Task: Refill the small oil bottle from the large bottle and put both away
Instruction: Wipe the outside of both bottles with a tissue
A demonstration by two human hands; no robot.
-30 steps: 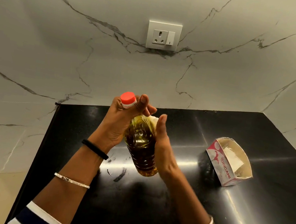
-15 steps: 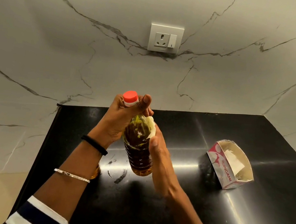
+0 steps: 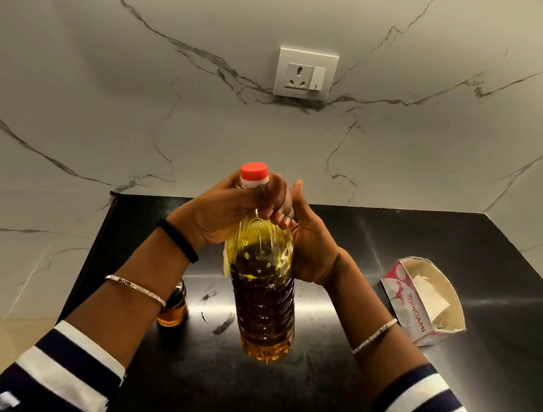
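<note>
While the large bottle (image 3: 260,291) hangs above the black counter (image 3: 362,373), the left hand (image 3: 228,210) is wrapped closed around its neck just under the red cap (image 3: 254,171). The right hand (image 3: 309,245) lies against the bottle's shoulder with fingers loosely curled, steadying more than gripping. A slip looks like the main danger: if oil has smeared the plastic, the neck hold could give and the bottle drop onto the counter or knock the small bottle (image 3: 175,307). That one stands half hidden behind the left forearm, with amber oil showing inside. Oil fills most of the large bottle. An open cardboard box (image 3: 422,305) to the right holds a white sheet.
</note>
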